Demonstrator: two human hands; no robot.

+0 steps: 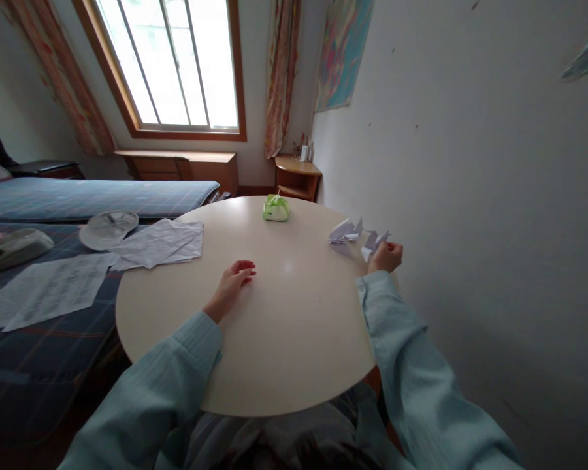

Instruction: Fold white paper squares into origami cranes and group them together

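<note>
At the right side of the round cream table (284, 326), my right hand (388, 256) pinches a folded white paper crane (372, 241). Another paper crane (345, 232) sits on the tabletop just left of it, its wings pointing up. My left hand (234, 282) is over the left-middle of the table, fingers loosely bent and a little apart, with nothing in them. A stack of creased white paper sheets (164, 243) lies beyond it at the table's left edge.
A green-and-white tissue pack (276, 207) stands at the table's far edge. Left of the table is a bed with a plaid cover (78, 352), holding printed sheets (53, 287) and a round pale hat-like object (108, 228). A white wall (480, 228) runs close along the right.
</note>
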